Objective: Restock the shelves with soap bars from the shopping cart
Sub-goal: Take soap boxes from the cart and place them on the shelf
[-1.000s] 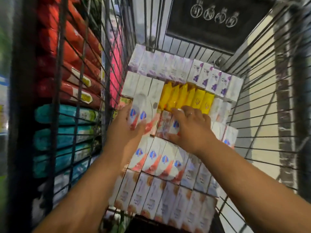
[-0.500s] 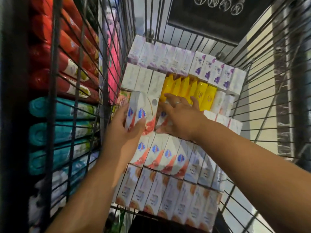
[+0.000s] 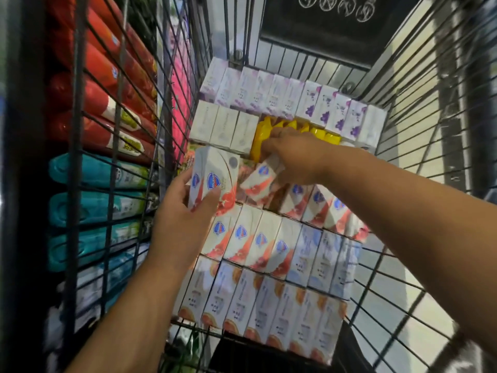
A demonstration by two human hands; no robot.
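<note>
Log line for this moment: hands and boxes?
left hand: holds soap boxes | right hand: grips tilted box | cart: more rows inside

Cart wire (image 3: 74, 184) was dk grey. Shield-logo boxes (image 3: 239, 238) were white w/ blue badge & red-orange splash. Far-row boxes (image 3: 333, 109) were white w/ purple flowers, near-row boxes (image 3: 269, 305) white w/ orange patches. Yellow packs (image 3: 320, 131). Shelf had red packs (image 3: 102, 103), teal packs (image 3: 91, 170), pink packs (image 3: 178, 109).
</note>
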